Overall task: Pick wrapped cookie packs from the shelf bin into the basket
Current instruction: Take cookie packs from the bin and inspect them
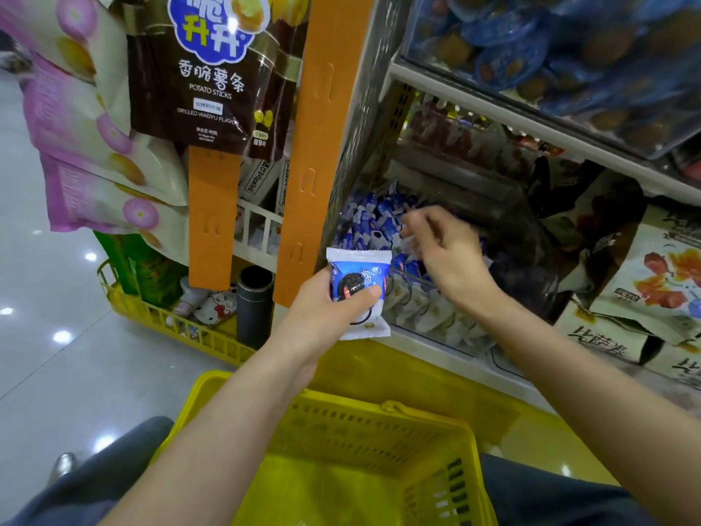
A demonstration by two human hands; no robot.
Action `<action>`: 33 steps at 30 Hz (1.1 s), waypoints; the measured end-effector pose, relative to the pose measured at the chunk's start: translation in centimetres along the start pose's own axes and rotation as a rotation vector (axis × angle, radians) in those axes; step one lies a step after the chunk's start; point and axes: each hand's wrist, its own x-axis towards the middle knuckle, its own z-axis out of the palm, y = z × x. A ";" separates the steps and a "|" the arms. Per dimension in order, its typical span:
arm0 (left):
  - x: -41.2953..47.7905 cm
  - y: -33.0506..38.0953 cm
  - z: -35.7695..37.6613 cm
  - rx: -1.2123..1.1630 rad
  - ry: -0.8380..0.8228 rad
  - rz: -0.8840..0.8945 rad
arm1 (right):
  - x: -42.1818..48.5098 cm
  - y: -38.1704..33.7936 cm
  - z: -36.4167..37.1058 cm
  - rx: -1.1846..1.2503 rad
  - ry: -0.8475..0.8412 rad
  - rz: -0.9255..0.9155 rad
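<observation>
We grip one blue-and-white wrapped cookie pack (358, 294) in our left hand (330, 311) above the near yellow basket (360, 430), while our blurred right hand (444, 252) hovers over the shelf bin (413, 278) of blue packs (370, 222), and we cannot tell whether it holds anything.

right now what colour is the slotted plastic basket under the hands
Yellow: the slotted plastic basket shows best in the head view.
</observation>
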 end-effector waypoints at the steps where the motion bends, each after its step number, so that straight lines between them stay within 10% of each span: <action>1: -0.2 -0.3 0.2 0.025 -0.006 0.005 | -1.7 -0.3 -0.2 0.024 -0.044 -0.013; 15: -2.7 -3.0 2.6 0.147 0.010 0.068 | -10.9 1.2 -0.5 0.527 -0.281 0.275; 23: -2.4 -4.2 3.7 0.152 0.029 0.008 | -11.9 2.5 -0.6 -0.113 -0.073 -0.236; 29: -2.7 -3.8 4.5 0.118 -0.122 -0.066 | -11.3 2.7 -1.8 0.358 0.005 0.213; 33: -2.6 -3.6 3.9 0.119 0.057 0.043 | -11.2 2.8 -2.2 0.807 -0.077 0.541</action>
